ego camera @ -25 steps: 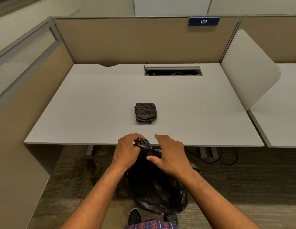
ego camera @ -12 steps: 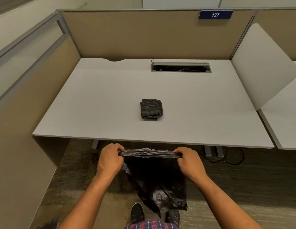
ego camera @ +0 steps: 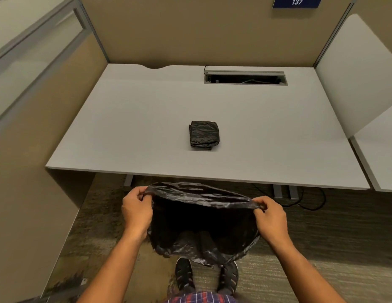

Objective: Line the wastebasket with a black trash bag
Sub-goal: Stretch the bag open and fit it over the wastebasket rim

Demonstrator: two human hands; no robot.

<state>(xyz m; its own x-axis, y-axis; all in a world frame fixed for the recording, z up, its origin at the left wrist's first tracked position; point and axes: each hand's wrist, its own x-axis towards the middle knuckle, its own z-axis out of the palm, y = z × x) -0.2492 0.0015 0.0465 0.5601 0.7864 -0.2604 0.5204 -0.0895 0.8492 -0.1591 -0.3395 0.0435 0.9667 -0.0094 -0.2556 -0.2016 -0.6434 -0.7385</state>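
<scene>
A black trash bag hangs in front of me below the desk's front edge, its mouth stretched wide. My left hand pinches the left side of the rim and my right hand pinches the right side. The bag's bottom dangles just above my shoes. No wastebasket is in view.
A folded stack of black trash bags lies on the white desk. A cable slot opens at the desk's back. Beige cubicle panels stand behind and to the left, a white divider to the right. Cables lie on the carpet under the desk.
My hands moved apart from a bunched grip at the bag's top, pulling its mouth wide open. The view tilted downward and closer to the desk.
</scene>
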